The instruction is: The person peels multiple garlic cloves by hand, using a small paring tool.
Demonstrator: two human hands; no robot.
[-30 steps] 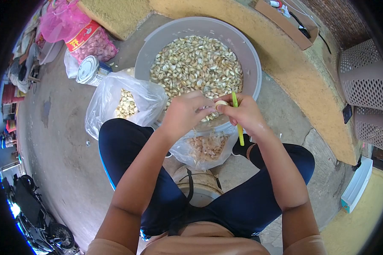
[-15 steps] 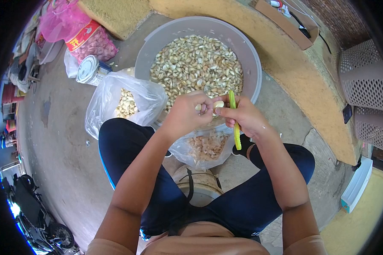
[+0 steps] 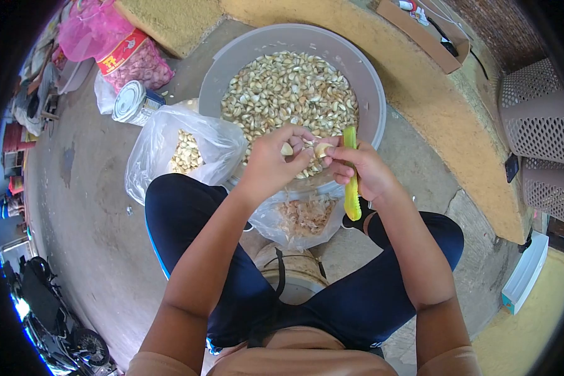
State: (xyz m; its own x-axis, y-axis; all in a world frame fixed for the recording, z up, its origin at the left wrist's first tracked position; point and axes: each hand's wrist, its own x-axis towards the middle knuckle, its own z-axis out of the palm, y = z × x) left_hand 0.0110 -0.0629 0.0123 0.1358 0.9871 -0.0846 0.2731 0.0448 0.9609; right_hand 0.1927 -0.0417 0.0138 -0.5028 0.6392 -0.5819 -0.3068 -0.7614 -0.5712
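Note:
Over the near edge of a large grey tub [image 3: 371, 81] filled with garlic cloves [image 3: 288, 94], my two hands work close together. My left hand [image 3: 271, 164] is curled round a pale garlic clove [image 3: 287, 149], its fingertips near my right thumb. My right hand [image 3: 368, 170] grips a yellow-green handled knife [image 3: 352, 194], handle end towards me; its blade cannot be made out. Between my right thumb and fingers sits another garlic clove [image 3: 323, 150]. Below the hands, a clear plastic bag [image 3: 263, 219] holds papery garlic skins [image 3: 304, 216].
Left of the tub, a clear bag [image 3: 147, 160] contains peeled cloves [image 3: 185, 153]. Behind it are a can [image 3: 131, 105] and a pink net sack [image 3: 144, 69] of garlic. A low yellow ledge [image 3: 432, 113] curves along the right, with a cardboard box [image 3: 423, 34] on top.
My hands have drawn slightly apart, and the left fingers have opened a little, showing the clove in them. The knife handle has turned, showing its broader side.

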